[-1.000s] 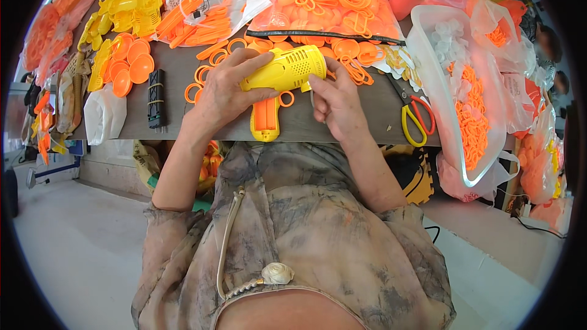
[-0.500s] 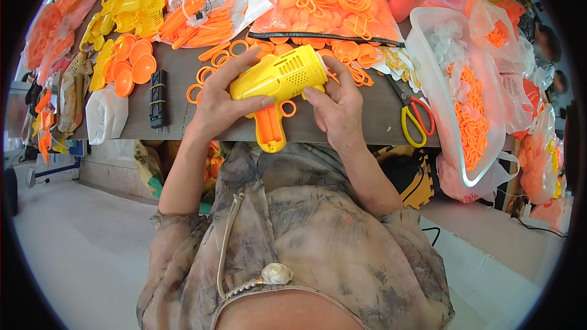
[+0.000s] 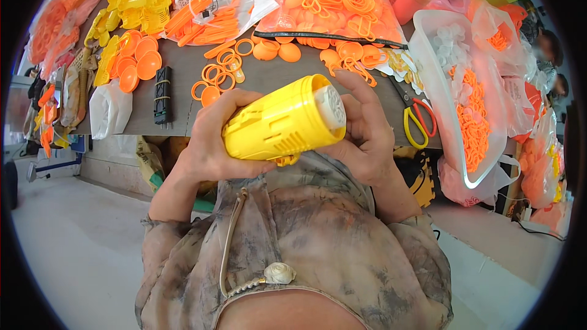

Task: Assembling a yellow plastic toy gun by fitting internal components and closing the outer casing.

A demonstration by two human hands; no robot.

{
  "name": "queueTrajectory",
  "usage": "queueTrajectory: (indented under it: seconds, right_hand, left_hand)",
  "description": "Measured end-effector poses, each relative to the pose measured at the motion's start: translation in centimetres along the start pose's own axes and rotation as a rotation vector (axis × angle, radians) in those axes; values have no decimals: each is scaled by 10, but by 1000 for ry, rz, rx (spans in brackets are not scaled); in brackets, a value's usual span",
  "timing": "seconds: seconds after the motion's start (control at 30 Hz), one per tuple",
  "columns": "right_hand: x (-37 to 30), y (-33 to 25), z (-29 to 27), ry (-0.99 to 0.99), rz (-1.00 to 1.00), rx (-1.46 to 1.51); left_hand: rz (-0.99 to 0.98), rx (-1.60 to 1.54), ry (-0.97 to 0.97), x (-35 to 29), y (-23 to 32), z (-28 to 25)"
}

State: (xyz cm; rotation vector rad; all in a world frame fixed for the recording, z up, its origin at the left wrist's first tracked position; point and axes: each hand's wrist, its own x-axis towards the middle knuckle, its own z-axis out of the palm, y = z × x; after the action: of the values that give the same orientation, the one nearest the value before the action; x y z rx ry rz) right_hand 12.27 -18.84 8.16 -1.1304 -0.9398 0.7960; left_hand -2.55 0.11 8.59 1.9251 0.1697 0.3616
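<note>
My left hand [image 3: 209, 139] is wrapped round the rear of a yellow plastic toy gun [image 3: 272, 123] and holds it up near my body, in front of the table edge. The gun's barrel points right and its handle is mostly hidden underneath. A white round perforated piece [image 3: 331, 107] sits in the open front end of the barrel. Beside that end is my right hand [image 3: 372, 137], index finger raised and the other fingers loosely bent. Its thumb is close to the barrel's lower edge; I cannot tell whether it touches.
Orange rings [image 3: 220, 76], orange cups [image 3: 139, 64] and yellow gun shells [image 3: 143, 3] lie on the table [image 3: 183, 105]. A bag of orange parts [image 3: 330, 6] is behind. Scissors [image 3: 416, 119] and a white tub [image 3: 422, 43] of orange pieces stand right; a black part [image 3: 162, 98] lies left.
The toy gun has come lower and nearer to me, turned so its front end and white piece show. My right hand has moved back from the barrel and its fingers have spread.
</note>
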Motion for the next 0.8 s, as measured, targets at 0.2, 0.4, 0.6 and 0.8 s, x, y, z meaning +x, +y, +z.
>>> queueTrajectory:
  seconds: [0.2,0.4,0.6,0.8]
  right_hand:
    - [4,-18,10,-179,-95,-267]
    - [0,-15,15,-284,-341,-452]
    - [2,-18,19,-271,-381,-478]
    - [6,-19,17,-283,-400,-468]
  left_hand:
    - [107,-78,4,-15,-16,1]
    - [110,-313,-43,-28,-22,5]
    - [150,-204,-24,-26,-18,2]
    - [296,98,48,-26,-8,-2]
